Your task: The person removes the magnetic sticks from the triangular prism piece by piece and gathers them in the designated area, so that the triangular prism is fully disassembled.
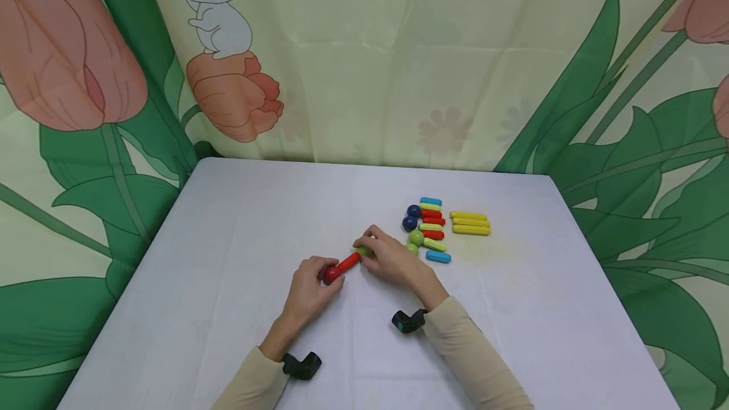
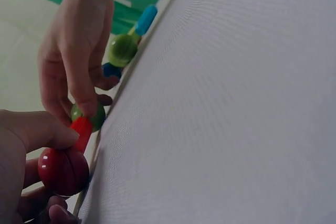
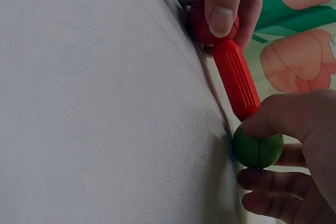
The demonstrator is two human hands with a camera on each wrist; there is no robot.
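Note:
A red ball [image 1: 331,275] is pinched between the thumb and fingers of my left hand [image 1: 309,291]. From it a ridged red rod [image 3: 236,80] runs to a green ball [image 3: 258,146], which my right hand [image 1: 393,259] grips by thumb and fingers. In the right wrist view the rod's ends meet both balls; how firmly they are joined I cannot tell. The left wrist view shows the red ball [image 2: 63,171] close, the left thumb across its top. Fingers partly cover both balls.
Right of my right hand lie dark blue balls [image 1: 410,223], green balls [image 1: 416,237] and several short red, light green and blue rods [image 1: 438,257]. Longer yellow rods [image 1: 471,230] lie beside them. A white-covered table [image 1: 228,220] meets a printed curtain [image 1: 364,68] behind.

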